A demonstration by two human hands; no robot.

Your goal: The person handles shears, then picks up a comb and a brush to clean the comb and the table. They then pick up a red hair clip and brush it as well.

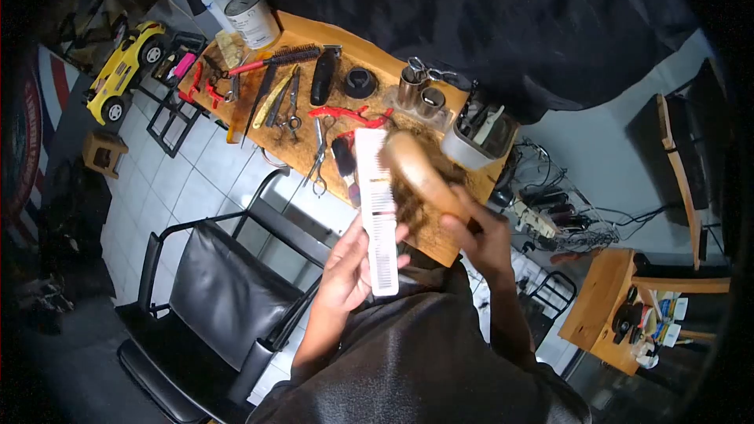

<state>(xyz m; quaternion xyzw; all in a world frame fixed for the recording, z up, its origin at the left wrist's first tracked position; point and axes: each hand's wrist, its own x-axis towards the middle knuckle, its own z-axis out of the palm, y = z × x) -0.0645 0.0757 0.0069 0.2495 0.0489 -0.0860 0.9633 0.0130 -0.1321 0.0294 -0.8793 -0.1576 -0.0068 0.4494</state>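
Note:
My left hand (343, 271) is closed around the lower part of a wide white comb (382, 243), which stands nearly upright in front of me. In my right hand (487, 242) is a brush with a curved, tan wooden handle (420, 171), gripped at its lower end. The brush is smeared by motion, and its dark bristles face the comb's upper teeth, close beside them. Beneath both lies the wooden table (444, 245), strewn with hair clippings. Scissors (318, 159), a red-handled tool (352, 115) and a black clipper (323, 78) lie just beyond the comb.
A round brush (294, 55), a large can (252, 20), metal cups (431, 101) and a grey tool bin (481, 137) stand or lie on the table. A black chair (232, 290) is at the left, a yellow toy car (126, 71) farther back. Tangled cables (550, 212) lie at right.

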